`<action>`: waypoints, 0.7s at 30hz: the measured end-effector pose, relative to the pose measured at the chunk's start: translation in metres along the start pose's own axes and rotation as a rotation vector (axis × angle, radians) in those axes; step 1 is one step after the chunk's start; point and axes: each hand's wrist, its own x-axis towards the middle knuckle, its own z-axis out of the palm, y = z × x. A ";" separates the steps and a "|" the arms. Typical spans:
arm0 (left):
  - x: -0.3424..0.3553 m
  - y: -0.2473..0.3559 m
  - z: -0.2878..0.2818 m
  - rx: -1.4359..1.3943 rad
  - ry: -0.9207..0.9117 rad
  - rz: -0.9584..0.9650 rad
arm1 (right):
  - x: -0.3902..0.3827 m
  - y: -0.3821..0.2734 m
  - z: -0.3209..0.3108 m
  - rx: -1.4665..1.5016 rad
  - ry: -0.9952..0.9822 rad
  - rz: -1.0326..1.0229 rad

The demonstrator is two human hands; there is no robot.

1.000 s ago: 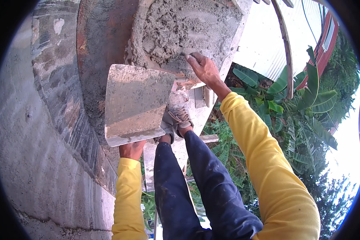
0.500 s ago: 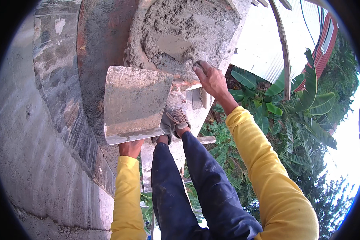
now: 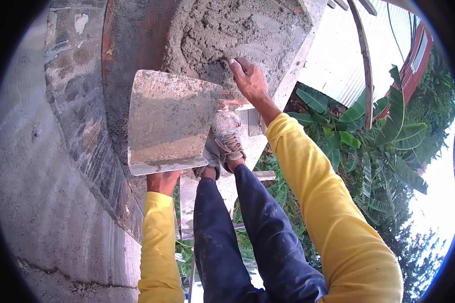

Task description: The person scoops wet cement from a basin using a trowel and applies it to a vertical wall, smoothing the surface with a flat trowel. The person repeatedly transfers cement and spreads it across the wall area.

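My left hand (image 3: 162, 182) holds up a mortar hawk (image 3: 172, 121), a square flat plate smeared with thin grey mortar. Its fingers are hidden beneath the plate. Beyond the hawk, wet grey mortar (image 3: 258, 30) lies heaped on a board. My right hand (image 3: 250, 83) is closed on a trowel (image 3: 216, 71) at the near edge of this heap. Most of the trowel is hidden; a dark part of its blade shows by the mortar, close to the hawk's far right corner.
On the left rises a grey plastered wall (image 3: 76, 197) with a rough strip. My shoes (image 3: 227, 134) stand on narrow planks just past the hawk. To the right, beyond the planks' edge, are banana plants (image 3: 338, 121), a pale metal roof (image 3: 333, 60) and a curved wooden strip (image 3: 364, 60).
My right hand has moved left and slightly nearer the hawk, tilting the trowel so its broad blade face no longer shows. The hawk has shifted slightly left and up.
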 end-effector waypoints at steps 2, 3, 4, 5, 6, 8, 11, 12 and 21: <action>0.005 0.012 -0.009 -0.084 -0.026 -0.006 | -0.014 -0.001 -0.011 -0.012 0.005 0.024; 0.006 0.019 -0.013 -0.129 -0.040 -0.017 | -0.027 -0.003 -0.020 -0.019 0.017 0.041; 0.006 0.020 -0.014 -0.168 -0.062 -0.012 | -0.042 -0.005 -0.031 -0.026 0.032 0.058; 0.007 0.021 -0.015 -0.208 -0.072 -0.006 | -0.059 -0.021 -0.045 -0.073 0.054 0.070; 0.009 0.023 -0.017 -0.244 -0.077 0.003 | -0.076 -0.037 -0.059 -0.115 0.076 0.078; 0.025 0.037 -0.012 -0.153 -0.090 0.125 | -0.100 -0.024 -0.077 -0.122 0.291 -0.166; 0.037 0.044 -0.006 -0.107 -0.143 0.192 | -0.144 -0.046 -0.094 -0.125 0.363 -0.357; 0.042 0.049 -0.004 -0.095 -0.163 0.216 | -0.154 -0.043 -0.094 -0.153 0.399 -0.485; 0.036 -0.007 0.000 0.126 -0.074 0.275 | -0.120 0.010 -0.104 0.058 0.374 -0.029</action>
